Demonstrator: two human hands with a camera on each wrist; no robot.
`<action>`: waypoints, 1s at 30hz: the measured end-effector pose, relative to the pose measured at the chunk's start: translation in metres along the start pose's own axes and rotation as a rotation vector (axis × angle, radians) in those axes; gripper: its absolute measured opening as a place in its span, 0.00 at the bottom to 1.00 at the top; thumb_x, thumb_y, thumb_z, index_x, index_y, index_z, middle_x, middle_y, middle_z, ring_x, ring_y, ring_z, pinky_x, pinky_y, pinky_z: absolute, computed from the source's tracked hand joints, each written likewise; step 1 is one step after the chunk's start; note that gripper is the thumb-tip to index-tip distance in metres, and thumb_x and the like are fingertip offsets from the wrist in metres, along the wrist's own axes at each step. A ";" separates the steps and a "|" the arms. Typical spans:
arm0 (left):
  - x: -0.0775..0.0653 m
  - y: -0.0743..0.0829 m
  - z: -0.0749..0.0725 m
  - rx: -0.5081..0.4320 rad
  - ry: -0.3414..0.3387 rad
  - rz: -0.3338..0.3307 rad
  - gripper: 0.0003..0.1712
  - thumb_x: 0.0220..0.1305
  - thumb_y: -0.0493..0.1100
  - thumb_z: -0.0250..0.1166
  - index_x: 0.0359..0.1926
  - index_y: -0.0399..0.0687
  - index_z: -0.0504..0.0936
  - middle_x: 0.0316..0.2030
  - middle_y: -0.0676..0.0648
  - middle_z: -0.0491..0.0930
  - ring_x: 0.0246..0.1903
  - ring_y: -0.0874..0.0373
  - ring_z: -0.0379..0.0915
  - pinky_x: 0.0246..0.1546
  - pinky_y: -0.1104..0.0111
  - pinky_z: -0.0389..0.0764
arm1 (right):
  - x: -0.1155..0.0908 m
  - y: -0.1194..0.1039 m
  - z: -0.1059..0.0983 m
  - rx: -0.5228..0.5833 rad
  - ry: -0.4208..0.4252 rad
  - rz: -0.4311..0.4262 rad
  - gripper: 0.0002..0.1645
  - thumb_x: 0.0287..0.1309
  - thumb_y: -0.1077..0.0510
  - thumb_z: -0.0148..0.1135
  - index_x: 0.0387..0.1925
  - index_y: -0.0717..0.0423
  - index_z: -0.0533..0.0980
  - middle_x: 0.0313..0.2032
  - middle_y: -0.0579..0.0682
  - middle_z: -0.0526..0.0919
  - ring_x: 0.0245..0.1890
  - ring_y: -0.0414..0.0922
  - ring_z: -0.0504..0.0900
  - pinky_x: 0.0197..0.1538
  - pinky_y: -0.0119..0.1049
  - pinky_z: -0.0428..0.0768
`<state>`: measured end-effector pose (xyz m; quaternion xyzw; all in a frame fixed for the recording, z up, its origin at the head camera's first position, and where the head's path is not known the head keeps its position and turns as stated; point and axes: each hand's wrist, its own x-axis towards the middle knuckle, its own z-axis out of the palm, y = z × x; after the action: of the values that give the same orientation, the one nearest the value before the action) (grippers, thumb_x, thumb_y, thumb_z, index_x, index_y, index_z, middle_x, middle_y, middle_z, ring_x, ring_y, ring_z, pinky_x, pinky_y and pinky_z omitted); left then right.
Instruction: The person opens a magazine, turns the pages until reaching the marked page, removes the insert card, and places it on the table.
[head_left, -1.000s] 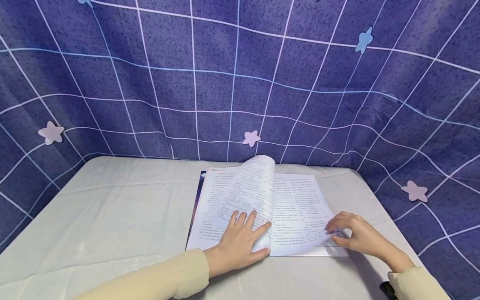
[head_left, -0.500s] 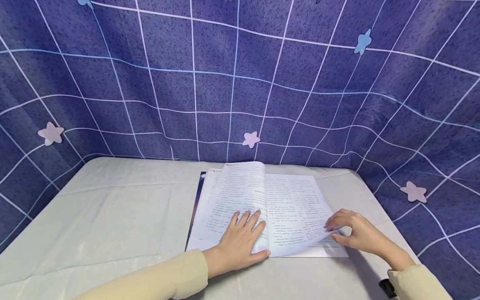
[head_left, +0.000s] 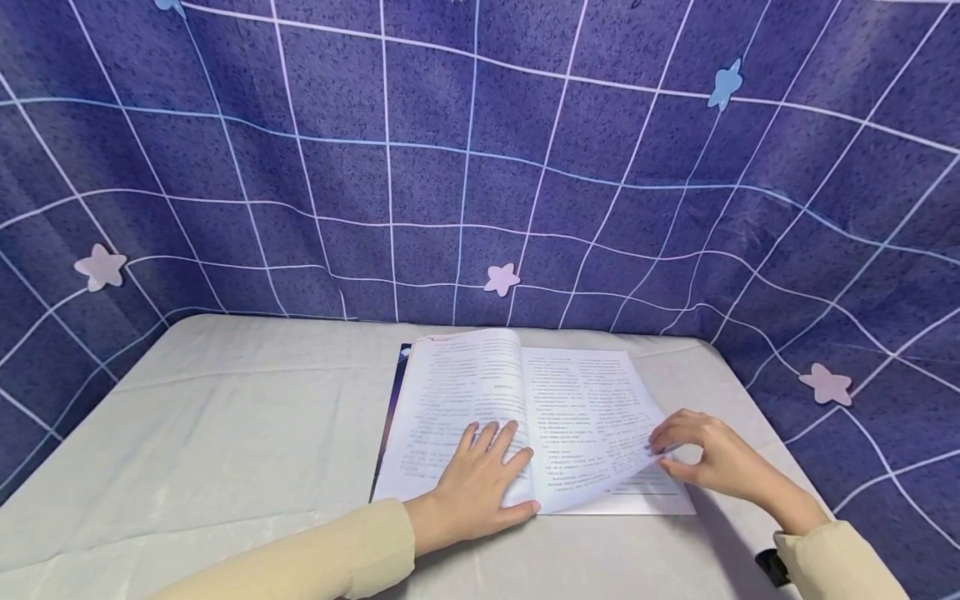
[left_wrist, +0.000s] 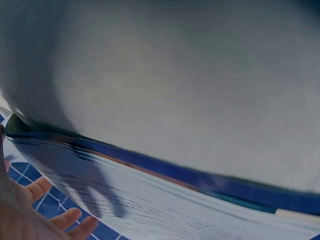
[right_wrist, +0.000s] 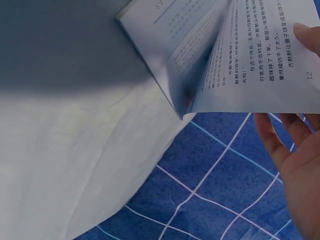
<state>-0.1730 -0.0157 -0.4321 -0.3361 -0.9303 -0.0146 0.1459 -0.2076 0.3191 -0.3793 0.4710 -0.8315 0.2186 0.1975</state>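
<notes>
An open book (head_left: 457,375) with printed pages lies on the pale cloth, its dark blue cover edge showing at the left. My left hand (head_left: 480,479) rests on the lower part of the left page with fingers spread, thumb by the spine. My right hand (head_left: 708,458) pinches the right-hand page (head_left: 585,417) near its lower outer corner, raising it off the sheets beneath. In the right wrist view the thumb (right_wrist: 307,37) is on the printed side of this page (right_wrist: 270,70), and the other fingers are behind it. The left wrist view shows the stacked page edges (left_wrist: 150,175) from the side.
A light grey cloth (head_left: 225,433) covers the surface under the book. Behind it and at both sides hangs a blue curtain (head_left: 420,183) with a grid and star shapes. A dark band (head_left: 772,567) sits at the right sleeve.
The page that was curled upright near the spine has come down leftward onto the left side of the book. My left hand has stayed put; my right hand still holds the right page's corner.
</notes>
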 end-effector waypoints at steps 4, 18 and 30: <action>0.001 0.000 0.001 0.007 0.026 0.027 0.38 0.56 0.74 0.44 0.56 0.54 0.70 0.61 0.42 0.64 0.59 0.46 0.62 0.59 0.49 0.59 | 0.004 -0.001 -0.003 -0.007 -0.004 -0.008 0.19 0.26 0.66 0.71 0.27 0.46 0.80 0.30 0.42 0.82 0.34 0.38 0.78 0.46 0.21 0.68; 0.005 0.005 0.000 0.028 0.038 0.037 0.39 0.54 0.75 0.46 0.54 0.53 0.71 0.57 0.43 0.68 0.55 0.46 0.65 0.53 0.48 0.63 | 0.016 -0.005 -0.010 -0.036 -0.012 -0.005 0.16 0.28 0.65 0.71 0.27 0.47 0.81 0.30 0.41 0.83 0.34 0.37 0.78 0.44 0.25 0.70; 0.008 0.012 -0.003 0.051 0.020 0.025 0.37 0.54 0.74 0.45 0.50 0.53 0.73 0.56 0.42 0.70 0.54 0.44 0.65 0.51 0.48 0.64 | 0.027 -0.010 -0.015 -0.062 0.007 -0.012 0.14 0.30 0.62 0.72 0.26 0.48 0.82 0.31 0.41 0.83 0.35 0.38 0.78 0.44 0.27 0.70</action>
<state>-0.1704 -0.0024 -0.4281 -0.3439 -0.9246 0.0076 0.1639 -0.2098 0.3031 -0.3508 0.4689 -0.8342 0.1934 0.2163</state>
